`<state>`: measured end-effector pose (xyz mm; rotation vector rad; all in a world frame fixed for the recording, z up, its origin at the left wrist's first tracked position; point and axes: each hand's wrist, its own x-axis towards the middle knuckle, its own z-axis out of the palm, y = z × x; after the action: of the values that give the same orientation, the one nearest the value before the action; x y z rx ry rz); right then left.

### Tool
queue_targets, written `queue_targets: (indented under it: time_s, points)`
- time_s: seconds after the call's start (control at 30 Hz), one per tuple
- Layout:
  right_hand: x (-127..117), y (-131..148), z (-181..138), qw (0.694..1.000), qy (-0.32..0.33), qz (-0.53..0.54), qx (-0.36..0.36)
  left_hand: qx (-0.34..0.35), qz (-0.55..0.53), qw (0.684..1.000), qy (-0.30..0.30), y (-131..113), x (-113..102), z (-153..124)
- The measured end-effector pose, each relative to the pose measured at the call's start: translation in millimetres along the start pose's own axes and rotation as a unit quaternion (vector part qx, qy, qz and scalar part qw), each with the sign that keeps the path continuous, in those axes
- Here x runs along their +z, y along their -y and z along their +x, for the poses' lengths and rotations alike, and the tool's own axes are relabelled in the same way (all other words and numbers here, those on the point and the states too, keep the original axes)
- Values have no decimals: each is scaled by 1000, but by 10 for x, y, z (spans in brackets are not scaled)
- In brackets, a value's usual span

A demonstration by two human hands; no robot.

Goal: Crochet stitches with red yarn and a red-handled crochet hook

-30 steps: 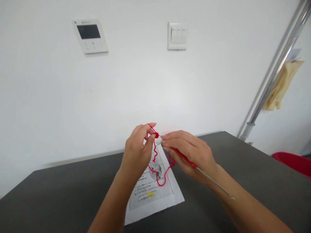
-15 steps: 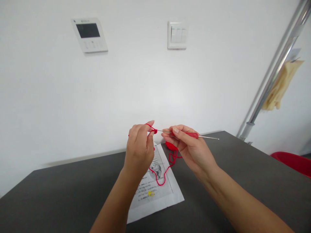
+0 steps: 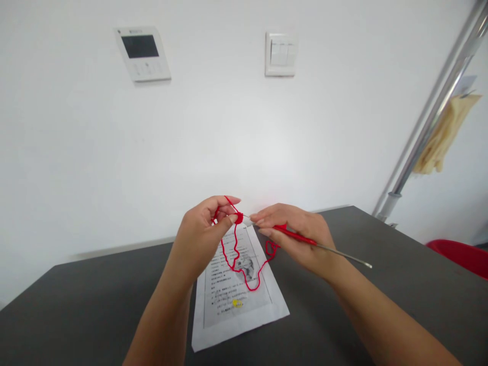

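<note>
My left hand (image 3: 204, 223) pinches a small red crochet piece (image 3: 239, 218) between thumb and fingers, with red yarn (image 3: 236, 249) looped over the index finger. A strand hangs from the piece and curves down across the paper. In my right hand (image 3: 297, 229) is a crochet hook (image 3: 305, 239) with a red handle and metal shafts at both ends. Its left tip reaches the edge of the crochet piece; whether it passes through a stitch I cannot tell. The other end points to the lower right.
A printed sheet of paper (image 3: 213, 335) lies on the dark table (image 3: 95, 305) under the hands, a small yellow item (image 3: 237, 303) on it. Behind stands a white wall with a panel (image 3: 143, 53) and switches (image 3: 281, 54). A metal pole (image 3: 430, 122) and red chair (image 3: 457, 254) are at right.
My left hand has turned and moved left and down, showing more of the crochet piece and a hanging strand. My right hand has lowered, and the hook now slants down to the right.
</note>
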<state>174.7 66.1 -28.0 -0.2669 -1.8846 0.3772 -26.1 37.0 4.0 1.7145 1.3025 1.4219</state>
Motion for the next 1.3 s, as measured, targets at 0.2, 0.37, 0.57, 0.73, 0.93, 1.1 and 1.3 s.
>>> queue_targets:
  time_s: [0.2,0.37,0.57,0.73,0.93,1.1,1.3]
  points:
    - [59,-29,46,923,-94,292,233,40,18,999,-2,14,21,0]
    - [75,12,35,937,-102,241,231,54,38,998,6,58,9,27]
    - [159,74,-46,997,-57,-45,-13,87,119,988,-56,50,60,24]
    - [211,28,-17,954,-165,145,205,149,179,967,-106,83,198,3]
    - [184,75,11,948,-164,136,236,157,165,966,-125,134,232,34]
    - [147,127,-6,960,-144,112,213,50,5,998,-31,111,136,58]
    - [130,112,-24,991,-114,15,73,60,-3,998,-34,88,143,5]
